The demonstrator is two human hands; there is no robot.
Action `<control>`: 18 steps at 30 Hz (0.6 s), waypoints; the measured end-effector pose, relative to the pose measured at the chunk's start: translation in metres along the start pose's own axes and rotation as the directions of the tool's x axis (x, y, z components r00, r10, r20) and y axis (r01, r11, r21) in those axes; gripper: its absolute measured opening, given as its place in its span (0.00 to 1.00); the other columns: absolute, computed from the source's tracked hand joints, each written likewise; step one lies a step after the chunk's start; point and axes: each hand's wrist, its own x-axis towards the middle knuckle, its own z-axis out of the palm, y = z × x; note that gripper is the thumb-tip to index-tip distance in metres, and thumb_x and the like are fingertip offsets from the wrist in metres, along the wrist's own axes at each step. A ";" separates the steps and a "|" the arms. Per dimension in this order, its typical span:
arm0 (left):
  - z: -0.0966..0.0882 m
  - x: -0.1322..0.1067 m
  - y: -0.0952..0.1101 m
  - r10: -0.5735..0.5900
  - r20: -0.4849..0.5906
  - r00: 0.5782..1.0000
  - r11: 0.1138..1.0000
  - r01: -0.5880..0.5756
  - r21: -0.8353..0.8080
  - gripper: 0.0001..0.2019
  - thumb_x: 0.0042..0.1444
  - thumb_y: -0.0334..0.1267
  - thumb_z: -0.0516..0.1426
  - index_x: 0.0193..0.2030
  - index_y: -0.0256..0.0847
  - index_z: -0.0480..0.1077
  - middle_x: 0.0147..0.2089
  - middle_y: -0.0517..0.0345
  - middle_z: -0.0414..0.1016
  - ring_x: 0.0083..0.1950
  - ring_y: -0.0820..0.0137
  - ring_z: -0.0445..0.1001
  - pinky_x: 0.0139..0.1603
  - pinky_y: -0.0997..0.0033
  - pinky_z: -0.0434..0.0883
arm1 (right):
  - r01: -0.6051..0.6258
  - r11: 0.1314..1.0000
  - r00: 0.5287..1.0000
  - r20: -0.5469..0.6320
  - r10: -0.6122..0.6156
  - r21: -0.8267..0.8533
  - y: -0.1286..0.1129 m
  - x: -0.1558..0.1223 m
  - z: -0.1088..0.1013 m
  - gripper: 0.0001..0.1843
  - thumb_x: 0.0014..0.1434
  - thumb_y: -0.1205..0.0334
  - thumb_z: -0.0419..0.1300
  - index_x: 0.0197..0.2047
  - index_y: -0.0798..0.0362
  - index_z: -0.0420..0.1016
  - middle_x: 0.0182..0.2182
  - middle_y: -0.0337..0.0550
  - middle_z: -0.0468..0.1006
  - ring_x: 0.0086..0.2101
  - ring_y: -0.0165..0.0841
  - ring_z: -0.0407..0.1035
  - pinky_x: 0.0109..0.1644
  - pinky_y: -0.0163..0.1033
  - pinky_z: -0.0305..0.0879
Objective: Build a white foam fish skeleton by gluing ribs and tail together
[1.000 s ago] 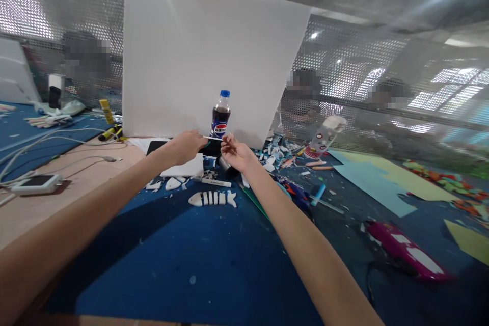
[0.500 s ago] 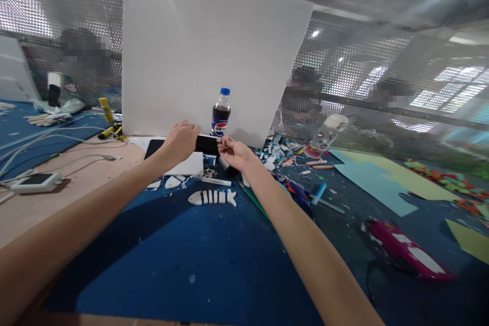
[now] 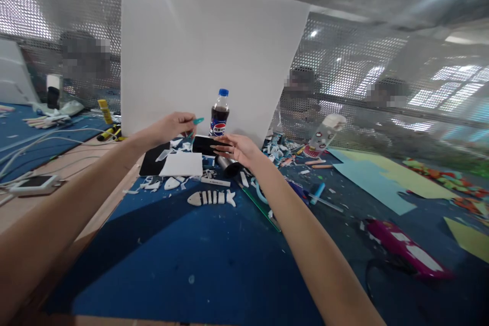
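My left hand, fingers closed, grips a small teal object whose kind I cannot make out. It hovers left of a cola bottle with a blue cap. A black, phone-like slab leans in front of the bottle. My right hand is at the slab's right end, its fingers stretched out across it; whether they press on it is unclear. Nearer me lies a white fish skeleton shape in separate pieces. A white block and a white marker-like stick lie behind it.
A large white board stands at the back. White scraps litter the right side, near a clear tumbler. A magenta glue-gun-like tool, blue paper and a green stick lie rightward. Cables run at left.
My left hand has moved left and up from the black slab and now shows a teal object in it. My right hand's fingers have spread from a pinch at the slab's end.
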 end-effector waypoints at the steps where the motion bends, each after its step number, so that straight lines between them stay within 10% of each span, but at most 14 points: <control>1: -0.002 -0.001 0.006 0.003 -0.029 1.000 0.999 -0.004 -0.050 0.14 0.59 0.33 0.50 0.23 0.38 0.65 0.24 0.57 0.70 0.25 0.73 0.67 0.30 0.74 0.63 | 0.012 0.999 1.000 -0.018 -0.013 -0.052 -0.002 0.000 -0.001 0.10 0.62 0.64 0.56 0.30 0.58 0.74 0.33 0.51 0.79 0.32 0.34 0.74 0.34 0.40 0.72; 6: -0.003 -0.007 0.032 -0.066 -0.151 0.986 0.932 0.007 -0.362 0.13 0.59 0.32 0.53 0.23 0.36 0.65 0.26 0.55 0.73 0.29 0.73 0.71 0.34 0.73 0.66 | 0.181 0.955 0.977 -0.066 -0.202 -0.235 -0.010 -0.006 0.010 0.13 0.59 0.55 0.58 0.30 0.54 0.76 0.43 0.48 0.78 0.44 0.37 0.71 0.48 0.45 0.67; 10: 0.000 -0.009 0.035 -0.087 -0.186 0.979 0.876 -0.013 -0.482 0.10 0.58 0.33 0.55 0.25 0.36 0.68 0.30 0.55 0.75 0.33 0.73 0.73 0.39 0.71 0.69 | 0.427 0.832 0.903 0.221 -0.369 -0.354 -0.012 -0.018 0.033 0.19 0.60 0.47 0.55 0.37 0.53 0.78 0.46 0.47 0.78 0.51 0.38 0.67 0.58 0.47 0.58; 18: -0.004 -0.006 0.030 -0.105 -0.336 0.936 0.866 -0.080 -0.494 0.11 0.57 0.34 0.54 0.23 0.37 0.63 0.30 0.58 0.73 0.36 0.71 0.74 0.39 0.69 0.71 | 0.460 0.828 0.835 0.473 -0.281 -0.320 -0.002 -0.024 0.046 0.14 0.56 0.52 0.62 0.30 0.56 0.74 0.26 0.43 0.79 0.30 0.30 0.73 0.45 0.41 0.67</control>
